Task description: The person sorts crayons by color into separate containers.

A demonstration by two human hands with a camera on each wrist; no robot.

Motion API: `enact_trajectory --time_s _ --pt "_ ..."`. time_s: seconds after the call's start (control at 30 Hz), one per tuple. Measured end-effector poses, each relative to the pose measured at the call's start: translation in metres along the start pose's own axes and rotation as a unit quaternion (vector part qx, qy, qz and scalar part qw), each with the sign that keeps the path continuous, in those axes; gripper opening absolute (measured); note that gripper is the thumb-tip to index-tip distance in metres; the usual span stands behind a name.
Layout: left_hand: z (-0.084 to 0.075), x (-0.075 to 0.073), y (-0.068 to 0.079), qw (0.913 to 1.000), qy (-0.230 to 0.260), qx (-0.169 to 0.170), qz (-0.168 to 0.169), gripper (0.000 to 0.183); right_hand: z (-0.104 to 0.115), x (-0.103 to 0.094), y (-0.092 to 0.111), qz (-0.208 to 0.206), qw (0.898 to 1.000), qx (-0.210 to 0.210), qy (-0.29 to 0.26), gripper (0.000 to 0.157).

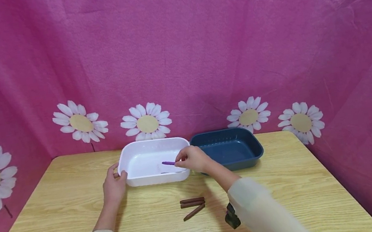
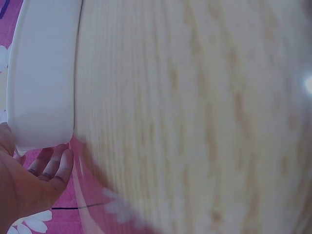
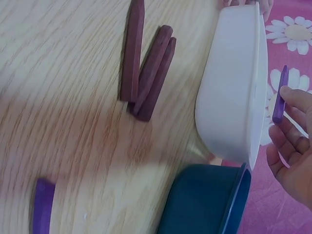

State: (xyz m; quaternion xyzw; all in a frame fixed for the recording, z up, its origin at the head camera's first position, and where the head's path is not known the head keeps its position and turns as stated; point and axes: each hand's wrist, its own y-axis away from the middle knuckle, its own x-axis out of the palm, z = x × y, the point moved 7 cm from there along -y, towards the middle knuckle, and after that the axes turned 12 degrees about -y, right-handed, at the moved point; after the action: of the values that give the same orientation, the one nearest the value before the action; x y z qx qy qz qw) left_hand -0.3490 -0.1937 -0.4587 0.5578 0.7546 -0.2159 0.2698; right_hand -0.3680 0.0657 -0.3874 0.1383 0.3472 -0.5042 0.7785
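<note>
My right hand (image 1: 193, 158) pinches a purple crayon (image 1: 169, 163) between thumb and fingertips, above the front right part of a white plastic bin (image 1: 155, 179). The right wrist view shows the crayon (image 3: 280, 95) pointing up past the fingers. At the bin's left end, my left hand (image 1: 114, 183) grips the wall, thumb near the rim and fingers outside; the left wrist view shows those fingers (image 2: 56, 168) against the outer wall. A thin dark mark in the bin below the crayon is too small to identify.
Right of the white bin stands a dark blue bin (image 1: 239, 164). Three brown crayons (image 1: 194, 212) lie on the wooden table (image 1: 152, 231) in front. Another purple crayon (image 3: 44, 207) lies on the table, hidden by the right arm in the head view. A pink flowered cloth (image 1: 177, 53) hangs behind.
</note>
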Motion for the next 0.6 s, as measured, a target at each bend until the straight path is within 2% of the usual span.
enact_trajectory --time_s 0.33,0.6 --pt "0.000 0.000 -0.002 1.0000 0.001 -0.001 0.005 0.051 -0.002 0.010 -0.008 -0.020 0.999 0.038 -0.005 0.017" --pt "0.001 0.000 -0.004 1.0000 0.000 -0.003 0.009 0.053 -0.004 0.022 -0.012 -0.017 0.998 0.055 -0.004 0.014"
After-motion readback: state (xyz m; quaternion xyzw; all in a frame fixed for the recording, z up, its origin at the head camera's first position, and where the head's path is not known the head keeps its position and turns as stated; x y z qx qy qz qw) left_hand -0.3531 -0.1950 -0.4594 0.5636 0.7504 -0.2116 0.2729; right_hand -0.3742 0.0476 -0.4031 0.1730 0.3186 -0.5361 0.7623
